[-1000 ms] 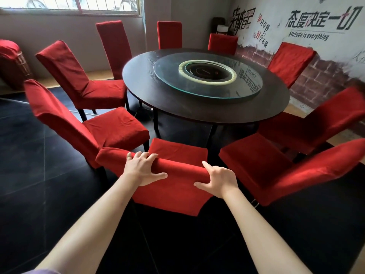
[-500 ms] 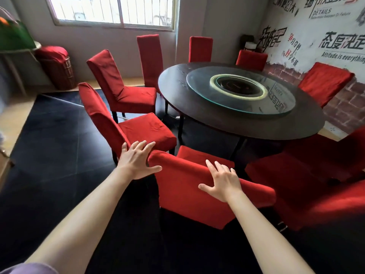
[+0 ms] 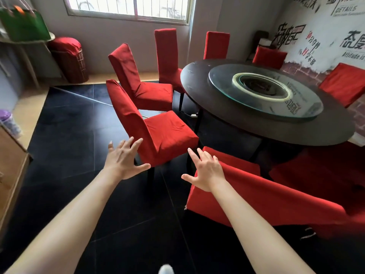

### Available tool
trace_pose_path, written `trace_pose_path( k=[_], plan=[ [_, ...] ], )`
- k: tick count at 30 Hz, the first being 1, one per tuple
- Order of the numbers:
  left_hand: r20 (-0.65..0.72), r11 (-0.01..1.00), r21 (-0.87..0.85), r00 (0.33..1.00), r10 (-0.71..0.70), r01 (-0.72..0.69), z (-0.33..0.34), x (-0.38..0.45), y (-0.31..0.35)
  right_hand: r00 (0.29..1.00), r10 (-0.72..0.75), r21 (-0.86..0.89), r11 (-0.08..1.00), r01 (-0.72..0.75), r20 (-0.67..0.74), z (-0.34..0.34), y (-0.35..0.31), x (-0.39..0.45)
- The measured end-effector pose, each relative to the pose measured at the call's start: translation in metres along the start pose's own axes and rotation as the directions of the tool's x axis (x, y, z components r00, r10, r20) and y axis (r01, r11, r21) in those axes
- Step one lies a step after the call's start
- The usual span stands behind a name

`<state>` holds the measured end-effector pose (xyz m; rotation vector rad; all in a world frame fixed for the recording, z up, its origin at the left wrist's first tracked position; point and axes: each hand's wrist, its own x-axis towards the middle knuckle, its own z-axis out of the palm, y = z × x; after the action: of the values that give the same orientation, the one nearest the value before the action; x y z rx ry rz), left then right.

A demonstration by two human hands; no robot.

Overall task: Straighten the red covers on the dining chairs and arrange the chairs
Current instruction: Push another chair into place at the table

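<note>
Several chairs in red covers ring a dark round table [image 3: 197, 84]. The nearest chair [image 3: 266, 200] stands at lower right, its backrest toward me. To its left, a second chair [image 3: 167, 133] is turned side-on, its cover creased on the back. My left hand [image 3: 124, 159] hovers open with fingers spread, just left of that chair's seat corner, holding nothing. My right hand [image 3: 205, 171] is open too, fingers spread, at the left end of the nearest chair's backrest; whether it touches the cover is unclear.
A glass turntable [image 3: 308, 107] sits on the table. More red chairs [image 3: 150, 89] stand along the far side and under the window. A wicker basket with a red cover [image 3: 71, 58] is at the back left, a wooden cabinet [image 3: 9, 175] at the left edge. The floor is dark tile.
Both hands have let go of the nearest chair's backrest and moved left toward the side-on chair. My view has swung left.
</note>
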<state>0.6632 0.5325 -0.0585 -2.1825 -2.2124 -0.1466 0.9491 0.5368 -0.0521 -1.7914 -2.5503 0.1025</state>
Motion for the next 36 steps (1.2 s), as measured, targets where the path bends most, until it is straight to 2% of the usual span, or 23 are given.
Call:
trace_pose_path(
  k=[8, 12, 21, 30, 36],
  plan=[
    [-0.032, 1.000, 0.007, 0.999, 0.007, -0.007, -0.004, 0.092, -0.083, 0.999, -0.024, 0.005, 1.000, 0.025, -0.026, 0.008, -0.063, 0.107],
    [0.025, 1.000, 0.012, 0.999, 0.027, -0.028, 0.004, 0.126, -0.128, 1.000, -0.015, 0.032, 0.999, 0.015, 0.000, 0.011, -0.093, 0.166],
    [0.023, 0.999, -0.034, 0.999, -0.030, 0.031, 0.006, 0.190, -0.248, 1.000, -0.028, -0.007, 1.000, 0.028, -0.012, 0.003, -0.175, 0.276],
    [0.009, 0.989, -0.087, 0.992, 0.124, -0.122, 0.007, 0.266, -0.357, 0.986, 0.165, -0.029, 0.986, -0.164, 0.013, 0.017, -0.264, 0.335],
    [0.046, 0.957, -0.112, 0.961, 0.274, -0.268, 0.021, 0.309, -0.396, 0.954, 0.300, 0.001, 0.954, -0.300, 0.010, 0.023, -0.312, 0.357]
  ],
)
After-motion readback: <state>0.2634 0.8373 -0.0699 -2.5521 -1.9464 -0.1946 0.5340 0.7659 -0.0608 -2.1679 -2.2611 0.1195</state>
